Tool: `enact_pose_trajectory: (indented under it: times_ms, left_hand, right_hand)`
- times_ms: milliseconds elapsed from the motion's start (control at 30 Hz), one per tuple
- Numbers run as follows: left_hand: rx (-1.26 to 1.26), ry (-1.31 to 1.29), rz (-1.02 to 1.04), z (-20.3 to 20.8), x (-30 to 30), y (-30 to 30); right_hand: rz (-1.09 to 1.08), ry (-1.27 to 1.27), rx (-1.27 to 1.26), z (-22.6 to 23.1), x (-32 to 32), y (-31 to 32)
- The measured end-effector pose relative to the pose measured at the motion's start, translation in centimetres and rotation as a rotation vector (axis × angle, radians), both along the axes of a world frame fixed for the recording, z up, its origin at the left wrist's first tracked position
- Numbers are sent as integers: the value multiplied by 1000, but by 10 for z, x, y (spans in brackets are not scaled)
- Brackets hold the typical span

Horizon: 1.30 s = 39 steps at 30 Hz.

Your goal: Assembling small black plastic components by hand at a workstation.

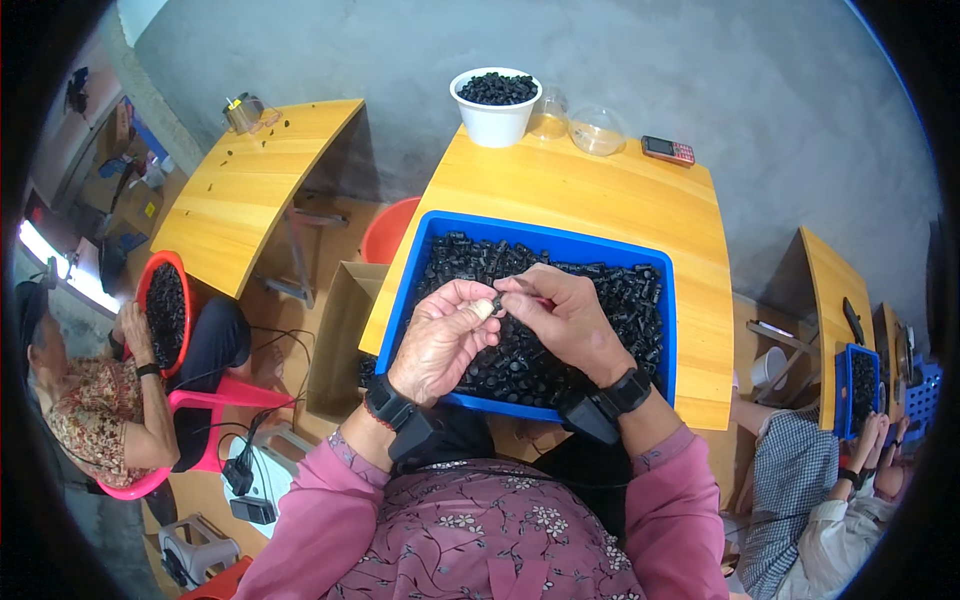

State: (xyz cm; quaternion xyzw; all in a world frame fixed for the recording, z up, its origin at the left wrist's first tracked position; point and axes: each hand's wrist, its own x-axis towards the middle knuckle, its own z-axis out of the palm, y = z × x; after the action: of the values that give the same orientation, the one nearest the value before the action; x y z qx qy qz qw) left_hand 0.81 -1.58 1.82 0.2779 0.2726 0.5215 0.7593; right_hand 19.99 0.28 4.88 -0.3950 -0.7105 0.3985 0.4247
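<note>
Fingertip-to-fingertip mid-frame, pinching a dark part (pixel 499 302) with left hand (pixel 437 340) and right hand (pixel 570 322). Held over blue tray (pixel 550 237), probably to catch drops.

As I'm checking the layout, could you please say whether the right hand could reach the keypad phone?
Probably yes, with a stretch: only the low blue bin and tabletop lie between the right hand and keypad phone.
</note>
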Motion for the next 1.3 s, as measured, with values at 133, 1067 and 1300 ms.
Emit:
enact_pose_trajectory:
  times_ms: [133, 1067, 1300]
  left_hand:
    - [18, -48, -16, -2, -2, 1]
    - [36, -65, -103, -5, -3, 0]
    - [-8, -73, -146, 5, 0, -3]
  right_hand:
    - [-5, 24, 15, 1, -3, -4]
    - [-2, 32, -176, 1, -3, -1]
    - [-45, 269, -125, -4, -4, 1]
